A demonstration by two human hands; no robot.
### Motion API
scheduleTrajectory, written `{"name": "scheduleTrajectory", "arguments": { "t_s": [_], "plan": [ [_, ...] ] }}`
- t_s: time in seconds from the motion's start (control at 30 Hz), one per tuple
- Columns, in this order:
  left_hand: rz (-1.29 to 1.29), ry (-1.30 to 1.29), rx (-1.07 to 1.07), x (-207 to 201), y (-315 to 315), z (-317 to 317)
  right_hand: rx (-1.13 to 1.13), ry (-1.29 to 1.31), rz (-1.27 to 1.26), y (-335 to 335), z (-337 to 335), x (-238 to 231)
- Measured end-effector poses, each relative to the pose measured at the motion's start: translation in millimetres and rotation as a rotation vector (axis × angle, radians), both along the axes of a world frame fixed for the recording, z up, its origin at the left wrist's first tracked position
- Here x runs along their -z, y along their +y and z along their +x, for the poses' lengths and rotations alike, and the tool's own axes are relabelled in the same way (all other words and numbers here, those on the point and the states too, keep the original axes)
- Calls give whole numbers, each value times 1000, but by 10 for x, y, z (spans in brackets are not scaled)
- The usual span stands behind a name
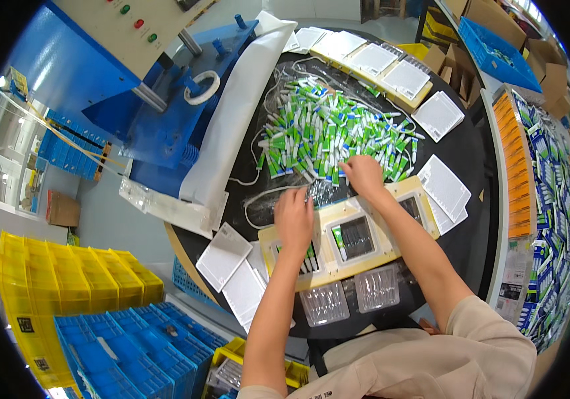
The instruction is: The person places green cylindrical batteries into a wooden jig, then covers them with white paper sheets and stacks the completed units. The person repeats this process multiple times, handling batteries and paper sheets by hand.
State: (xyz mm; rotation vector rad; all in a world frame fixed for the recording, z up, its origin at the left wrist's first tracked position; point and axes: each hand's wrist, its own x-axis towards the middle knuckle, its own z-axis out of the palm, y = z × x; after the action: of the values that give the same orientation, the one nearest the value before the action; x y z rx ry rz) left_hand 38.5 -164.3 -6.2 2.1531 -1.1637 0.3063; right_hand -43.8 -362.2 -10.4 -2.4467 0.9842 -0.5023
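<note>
Head view: heap of small green-and-white tubes (328,133) on round black desk (477,219). Your right hand (363,174) picks at its near edge, fingers curled; left hand (294,219) lies flat on beige slotted tray (391,249). Loading step; next needs tubes seated in slots.

Head camera looks steeply down from above, close over the dark round surface (471,199), fisheye bending the edges.

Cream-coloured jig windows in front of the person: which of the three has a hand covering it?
The leftmost window: the left hand lies over it, hiding most of it. The middle window is uncovered, showing green-tipped tubes, and the right window is crossed only by the right forearm.
</note>
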Motion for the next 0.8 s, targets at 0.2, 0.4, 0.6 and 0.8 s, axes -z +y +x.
{"name": "scheduleTrajectory", "arguments": {
  "t_s": [0.2, 0.4, 0.6, 0.8],
  "plan": [
    [359, -175, 243, 128, -752, 683, 18, 204, 165, -68, 406, 243],
    [499, -433, 518, 141, -696, 823, -35, 248, 293, -86, 169, 372],
    [2, -97, 230, -266, -234, 367, -7, 83, 428, -113, 92, 128],
    [-287, 697, 35, -283, 497, -809, -296, -509, 160, 461, -1212, -195]
  ]
}}
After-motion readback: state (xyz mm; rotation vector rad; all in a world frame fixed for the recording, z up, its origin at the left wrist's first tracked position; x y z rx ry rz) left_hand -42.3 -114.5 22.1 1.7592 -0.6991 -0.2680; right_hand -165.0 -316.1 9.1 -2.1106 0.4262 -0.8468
